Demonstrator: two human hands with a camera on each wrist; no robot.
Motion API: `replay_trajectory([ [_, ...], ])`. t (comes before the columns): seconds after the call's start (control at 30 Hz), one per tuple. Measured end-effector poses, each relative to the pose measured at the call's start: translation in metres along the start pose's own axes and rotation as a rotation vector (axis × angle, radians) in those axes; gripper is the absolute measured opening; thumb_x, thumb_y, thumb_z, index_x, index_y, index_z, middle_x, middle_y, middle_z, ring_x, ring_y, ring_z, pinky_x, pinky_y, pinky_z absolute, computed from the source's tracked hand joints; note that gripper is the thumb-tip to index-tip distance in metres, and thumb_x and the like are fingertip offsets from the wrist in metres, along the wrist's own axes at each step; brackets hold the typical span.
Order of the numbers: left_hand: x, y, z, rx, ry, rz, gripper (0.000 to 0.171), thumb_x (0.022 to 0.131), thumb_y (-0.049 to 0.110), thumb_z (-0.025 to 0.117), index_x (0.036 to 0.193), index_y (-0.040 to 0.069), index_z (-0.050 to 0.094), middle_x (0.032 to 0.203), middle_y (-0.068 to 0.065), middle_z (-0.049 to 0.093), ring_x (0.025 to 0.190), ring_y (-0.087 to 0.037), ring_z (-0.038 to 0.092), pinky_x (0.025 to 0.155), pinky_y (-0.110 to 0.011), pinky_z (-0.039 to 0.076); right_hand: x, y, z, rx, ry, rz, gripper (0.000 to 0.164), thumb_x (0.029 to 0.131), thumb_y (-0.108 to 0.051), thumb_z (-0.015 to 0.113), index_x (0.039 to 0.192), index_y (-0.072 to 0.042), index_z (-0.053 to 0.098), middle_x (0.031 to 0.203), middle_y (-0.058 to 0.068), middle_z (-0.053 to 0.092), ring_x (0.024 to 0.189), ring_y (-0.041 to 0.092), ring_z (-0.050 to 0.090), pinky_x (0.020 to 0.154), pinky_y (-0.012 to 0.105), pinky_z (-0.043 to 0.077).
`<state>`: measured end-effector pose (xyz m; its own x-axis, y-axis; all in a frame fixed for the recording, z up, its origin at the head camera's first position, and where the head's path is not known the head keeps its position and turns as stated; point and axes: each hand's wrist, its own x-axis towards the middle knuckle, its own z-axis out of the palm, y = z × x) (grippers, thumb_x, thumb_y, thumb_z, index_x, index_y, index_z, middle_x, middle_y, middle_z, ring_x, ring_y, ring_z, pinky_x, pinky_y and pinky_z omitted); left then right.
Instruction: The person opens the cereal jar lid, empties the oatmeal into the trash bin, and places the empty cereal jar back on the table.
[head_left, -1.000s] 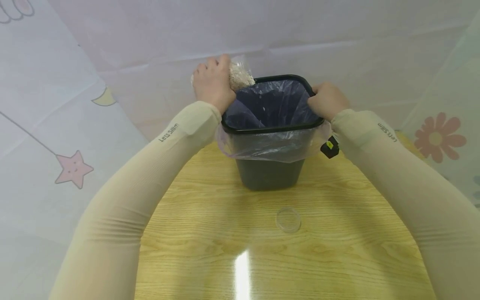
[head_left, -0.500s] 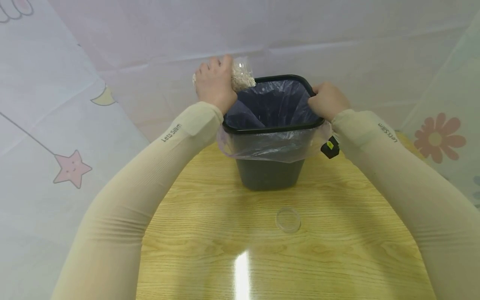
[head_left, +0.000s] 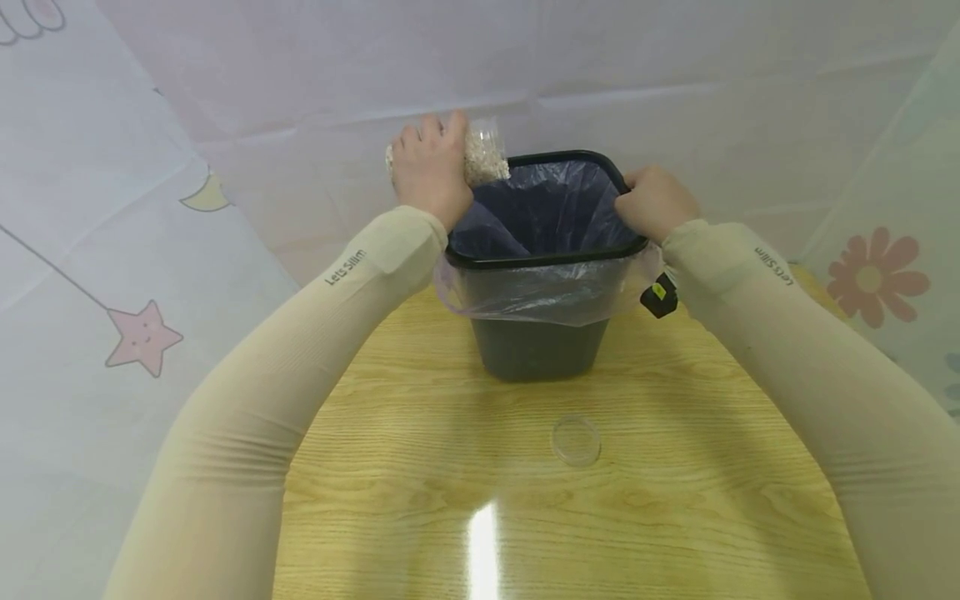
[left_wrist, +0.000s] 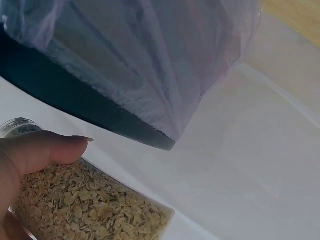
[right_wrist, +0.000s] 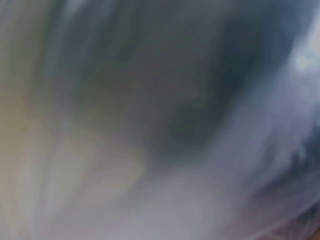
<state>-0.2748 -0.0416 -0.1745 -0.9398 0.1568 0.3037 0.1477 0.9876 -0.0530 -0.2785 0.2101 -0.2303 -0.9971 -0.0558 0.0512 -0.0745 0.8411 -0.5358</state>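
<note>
My left hand (head_left: 429,167) grips a clear jar (head_left: 486,155) of pale oat flakes, tipped on its side with the mouth toward the bin. Close up in the left wrist view, the thumb lies across the jar and flakes (left_wrist: 95,200) fill most of it. A dark grey trash bin (head_left: 540,350) stands on the table, lined with a thin purplish bag (head_left: 551,292) folded over its black rim. At the bin's right side, my right hand (head_left: 658,202) holds the rim, thumb inside. Blurred bag film (right_wrist: 200,200) fills the right wrist view.
A round clear lid (head_left: 576,440) lies on the wood-grain table (head_left: 420,467) in front of the bin. Behind the bin hangs a pale printed sheet (head_left: 637,75). A small black device (head_left: 659,296) sits below the right wrist.
The left hand and jar have shifted very slightly; the flakes near the jar's mouth have dropped a little lower within it. The bin, right hand and lid stay put.
</note>
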Motion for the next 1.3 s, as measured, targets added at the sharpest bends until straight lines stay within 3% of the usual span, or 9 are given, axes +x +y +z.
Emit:
replay_trajectory([
  [0.13,-0.0004,-0.0007,0.0011,0.006,-0.007,-0.003,0.065,0.083,0.006,0.059,0.141,0.014,0.030,0.133,-0.014,0.044,0.120,-0.034,0.042,0.110,-0.045,0.028,-0.0020,-0.0018,0.0000,0.004,-0.005,-0.004,0.052,0.087,-0.007,0.035,0.135,0.003,0.053,0.140,0.024,0.048,0.090,0.034,0.047,0.061,0.038,0.033],
  [0.37,-0.0007,0.0001,0.0011,0.005,-0.012,0.000,0.062,0.083,0.005,0.058,0.139,0.014,0.032,0.133,-0.014,0.044,0.122,-0.034,0.041,0.111,-0.044,0.028,-0.0007,-0.0011,0.0017,0.023,-0.001,-0.013,0.041,0.087,-0.006,0.035,0.119,0.002,0.059,0.129,0.022,0.053,0.083,0.033,0.044,0.061,0.038,0.031],
  [0.47,-0.0007,0.0006,0.0010,0.010,-0.016,0.001,0.063,0.083,0.005,0.058,0.139,0.014,0.031,0.133,-0.014,0.044,0.121,-0.034,0.041,0.110,-0.044,0.028,0.0003,-0.0010,0.0006,0.018,-0.014,-0.006,0.053,0.088,-0.007,0.034,0.137,0.003,0.051,0.142,0.023,0.046,0.093,0.035,0.047,0.067,0.041,0.035],
  [0.6,-0.0003,0.0004,0.0014,0.016,-0.014,0.001,0.063,0.083,0.003,0.057,0.139,0.014,0.031,0.132,-0.013,0.045,0.121,-0.033,0.041,0.110,-0.044,0.028,0.0009,-0.0014,-0.0001,0.012,-0.025,0.002,0.058,0.088,-0.008,0.033,0.145,-0.001,0.041,0.148,0.024,0.038,0.103,0.036,0.047,0.071,0.044,0.036],
  [0.77,0.0010,-0.0008,0.0011,0.030,-0.018,-0.003,0.065,0.082,0.003,0.057,0.141,0.015,0.031,0.133,-0.014,0.045,0.122,-0.034,0.041,0.111,-0.045,0.027,0.0016,-0.0004,0.0020,0.013,0.001,-0.008,0.046,0.087,-0.007,0.035,0.126,0.002,0.057,0.128,0.023,0.054,0.081,0.032,0.046,0.059,0.037,0.032],
  [0.93,0.0014,-0.0025,0.0015,0.034,-0.026,-0.009,0.068,0.082,0.003,0.058,0.142,0.016,0.030,0.133,-0.014,0.044,0.124,-0.035,0.040,0.112,-0.045,0.025,0.0027,0.0011,0.0012,0.012,-0.004,-0.009,0.051,0.087,-0.007,0.034,0.132,0.002,0.055,0.135,0.024,0.051,0.082,0.032,0.046,0.059,0.037,0.032],
  [1.1,0.0011,-0.0028,0.0029,0.036,-0.018,-0.003,0.067,0.082,0.003,0.058,0.141,0.015,0.030,0.131,-0.014,0.044,0.123,-0.035,0.040,0.112,-0.045,0.025,0.0021,0.0007,0.0014,0.007,0.005,-0.006,0.037,0.086,-0.007,0.035,0.113,0.002,0.059,0.113,0.023,0.057,0.074,0.031,0.044,0.056,0.036,0.031],
  [1.2,0.0010,-0.0025,0.0032,0.045,-0.022,-0.001,0.067,0.082,0.003,0.057,0.142,0.015,0.029,0.132,-0.014,0.044,0.123,-0.035,0.040,0.113,-0.045,0.023,0.0013,-0.0001,0.0005,0.000,-0.006,-0.001,0.046,0.087,-0.008,0.034,0.127,0.002,0.056,0.125,0.025,0.055,0.082,0.033,0.048,0.061,0.039,0.034],
  [1.3,0.0009,-0.0020,0.0029,0.050,-0.033,-0.003,0.070,0.083,0.003,0.057,0.144,0.016,0.027,0.134,-0.014,0.043,0.126,-0.035,0.039,0.114,-0.045,0.022,0.0003,-0.0006,-0.0011,-0.002,-0.022,0.001,0.056,0.089,-0.008,0.033,0.143,0.002,0.044,0.144,0.026,0.042,0.097,0.036,0.049,0.070,0.044,0.036],
])
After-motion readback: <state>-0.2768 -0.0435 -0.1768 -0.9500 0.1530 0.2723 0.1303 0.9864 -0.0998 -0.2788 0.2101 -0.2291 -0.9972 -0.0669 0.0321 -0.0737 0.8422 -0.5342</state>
